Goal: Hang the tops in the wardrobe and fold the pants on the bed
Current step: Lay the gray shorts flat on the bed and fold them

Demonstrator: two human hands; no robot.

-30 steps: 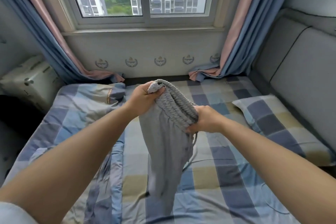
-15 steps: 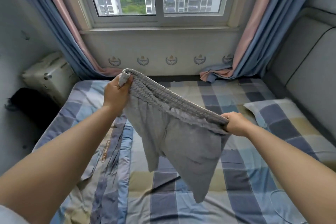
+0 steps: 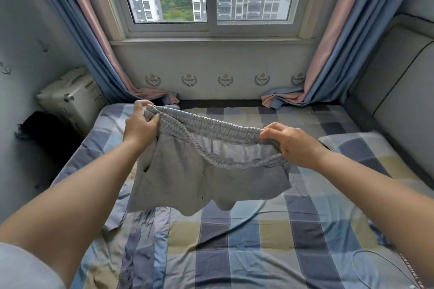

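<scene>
**Pants spread by the waistband, fold not yet begun**

Below both grips lies the bed (image 3: 246, 237), its checked sheet rumpled under the left arm, with a thin cable (image 3: 258, 212) trailing across it beneath the cloth. The left hand (image 3: 141, 124) pinches one end of the waistband of the grey pants (image 3: 187, 176); the right hand (image 3: 293, 145) clenches the other end. The pants hang between the grips, stretched wide and clear of the bed. No fold appears made; laying flat and folding remain, and no tops or wardrobe are in view. There is open sheet under and ahead of the grips. A pillow (image 3: 366, 150) sits just outside the right grip, and a wall stands beyond the left. The window wall closes the far edge.
</scene>
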